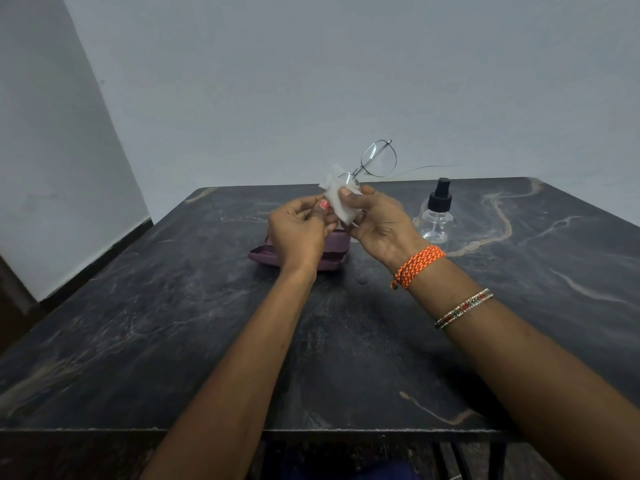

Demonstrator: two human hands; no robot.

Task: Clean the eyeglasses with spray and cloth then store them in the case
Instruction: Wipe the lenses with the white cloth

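Observation:
Thin metal-framed eyeglasses point(378, 158) are held up above the dark marble table point(173, 323). One lens is wrapped in a white cloth point(337, 199), the other lens sticks up free. My right hand point(379, 225) pinches the cloth around the lower lens with thumb on top. My left hand point(301, 230) grips the cloth's left edge and whatever frame lies under it. Behind and below my hands lies an open purple case point(263, 255), partly hidden by my left hand. A clear spray bottle point(437, 216) with a black pump stands upright to the right.
The table's near edge point(311, 432) runs across the bottom of the view. A grey wall rises behind the far edge. Two bracelets sit on my right wrist.

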